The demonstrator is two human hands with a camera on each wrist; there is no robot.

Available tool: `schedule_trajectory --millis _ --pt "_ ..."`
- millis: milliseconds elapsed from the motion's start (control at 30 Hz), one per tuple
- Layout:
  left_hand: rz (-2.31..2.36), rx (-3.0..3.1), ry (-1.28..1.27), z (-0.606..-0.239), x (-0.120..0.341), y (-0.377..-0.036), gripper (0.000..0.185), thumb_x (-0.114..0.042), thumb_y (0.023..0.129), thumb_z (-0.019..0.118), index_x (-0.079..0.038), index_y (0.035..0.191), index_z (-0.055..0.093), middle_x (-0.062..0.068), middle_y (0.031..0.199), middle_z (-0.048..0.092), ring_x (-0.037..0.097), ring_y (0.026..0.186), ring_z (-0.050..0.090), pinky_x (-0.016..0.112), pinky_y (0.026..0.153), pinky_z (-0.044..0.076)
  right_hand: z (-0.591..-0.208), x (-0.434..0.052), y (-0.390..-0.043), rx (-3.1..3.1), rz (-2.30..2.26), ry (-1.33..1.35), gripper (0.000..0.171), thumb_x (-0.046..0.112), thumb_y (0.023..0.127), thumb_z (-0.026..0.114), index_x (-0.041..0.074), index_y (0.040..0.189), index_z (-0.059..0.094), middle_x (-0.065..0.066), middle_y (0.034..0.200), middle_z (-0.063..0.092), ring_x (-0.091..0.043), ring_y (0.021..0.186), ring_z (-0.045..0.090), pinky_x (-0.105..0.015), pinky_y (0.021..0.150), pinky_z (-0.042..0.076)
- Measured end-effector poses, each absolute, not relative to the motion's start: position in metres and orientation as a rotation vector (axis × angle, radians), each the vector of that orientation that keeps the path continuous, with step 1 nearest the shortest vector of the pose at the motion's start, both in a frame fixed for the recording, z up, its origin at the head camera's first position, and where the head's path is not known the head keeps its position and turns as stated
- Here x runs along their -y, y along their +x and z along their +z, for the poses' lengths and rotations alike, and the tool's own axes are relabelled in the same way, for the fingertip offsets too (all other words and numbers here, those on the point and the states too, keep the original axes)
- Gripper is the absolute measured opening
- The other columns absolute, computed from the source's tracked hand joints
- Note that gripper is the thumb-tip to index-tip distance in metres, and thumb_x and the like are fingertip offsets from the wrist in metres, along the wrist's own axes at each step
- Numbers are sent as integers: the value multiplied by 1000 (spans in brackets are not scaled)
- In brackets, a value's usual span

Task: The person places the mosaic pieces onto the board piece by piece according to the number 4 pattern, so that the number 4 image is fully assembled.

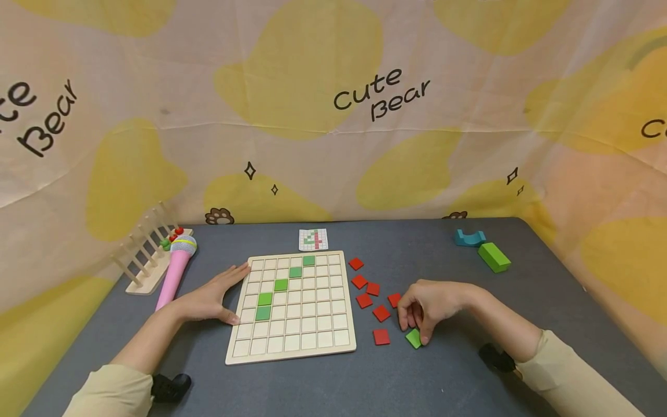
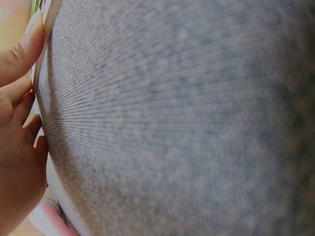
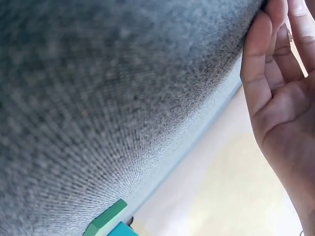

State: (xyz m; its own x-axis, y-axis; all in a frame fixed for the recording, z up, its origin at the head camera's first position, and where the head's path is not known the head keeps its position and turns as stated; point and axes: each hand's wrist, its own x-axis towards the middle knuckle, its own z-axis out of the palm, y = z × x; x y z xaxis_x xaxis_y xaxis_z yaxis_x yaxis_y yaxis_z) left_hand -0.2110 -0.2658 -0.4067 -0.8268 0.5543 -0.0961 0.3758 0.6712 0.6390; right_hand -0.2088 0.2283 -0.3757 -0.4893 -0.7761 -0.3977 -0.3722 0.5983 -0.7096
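Right of the board (image 1: 292, 307), among red tiles (image 1: 381, 313), the right hand (image 1: 432, 304) pinches a green tile (image 1: 414, 338) with curled fingertips. Left hand (image 1: 213, 295), fingers straight, steadies the board's edge. Pickup seems underway; next, lift and seat it beside the green diagonal (image 1: 281, 284).

A play corner: cartoon "Cute Bear" backdrop (image 1: 333, 87), toy microphone (image 1: 176, 267).

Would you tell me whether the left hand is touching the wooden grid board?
Touching: the head view shows the left hand flat against the wooden grid board's left edge.
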Motion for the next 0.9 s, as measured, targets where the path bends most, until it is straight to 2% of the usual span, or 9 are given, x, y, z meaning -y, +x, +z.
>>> schedule_trajectory --millis 333,900 --pt "905 -2598 735 -405 265 -211 114 -31 64 84 5 154 23 28 164 14 59 147 4 76 110 8 -377 -225 -203 -2172 -620 -919 28 8 65 89 20 85 72 6 76 66 0 63 58 -22 60 53" --pt "902 -2607 737 -405 264 -211 114 -31 65 83 5 154 23 29 163 14 59 147 4 76 110 8 -374 -222 -201 -2238 -576 -933 26 7 68 86 18 78 65 9 71 62 0 62 55 -20 60 50"
